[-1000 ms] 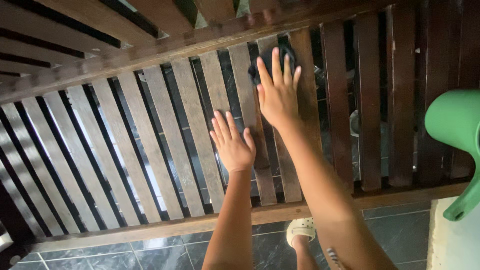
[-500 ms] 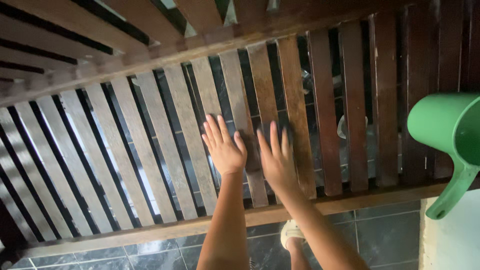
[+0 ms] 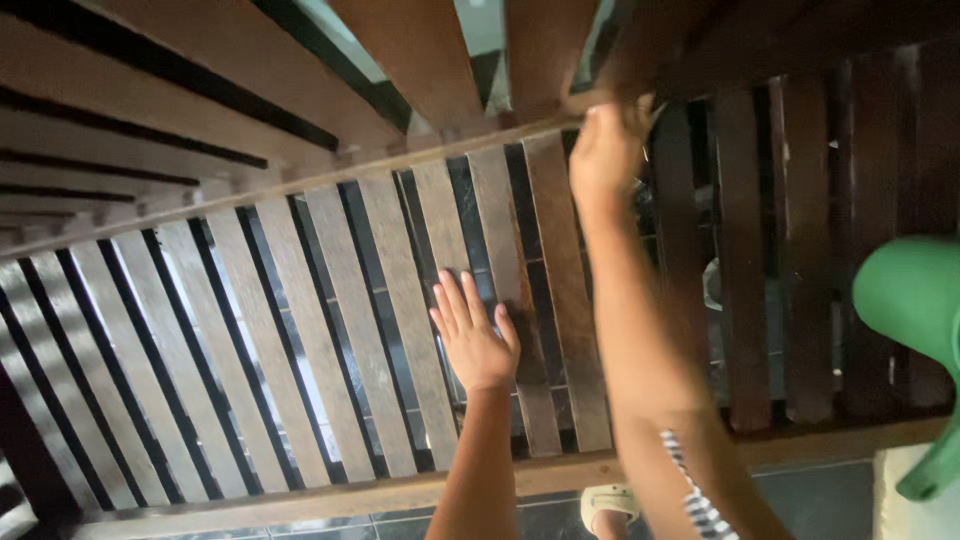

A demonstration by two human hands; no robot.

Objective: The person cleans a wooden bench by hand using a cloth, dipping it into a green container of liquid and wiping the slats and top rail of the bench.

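Two hands on a slatted wooden bench

The bench (image 3: 300,300) slats run lengthwise away from the person; the left hand (image 3: 472,335) lies flat and open on a middle slat, holding nothing, while the right hand (image 3: 605,150) reaches farther to the back rail, fingers seemingly curled there, blurred.

A slatted wooden bench (image 3: 330,300) fills the view. The left hand (image 3: 472,335) lies flat, fingers spread, on the seat slats near centre. At one o'clock from it, the right hand (image 3: 605,150) reaches to the back rail where seat meets backrest, fingers curled on the wood. A green plastic dipper (image 3: 915,330) shows at three o'clock. A sandalled foot (image 3: 608,503) stands on dark floor tiles at six o'clock.
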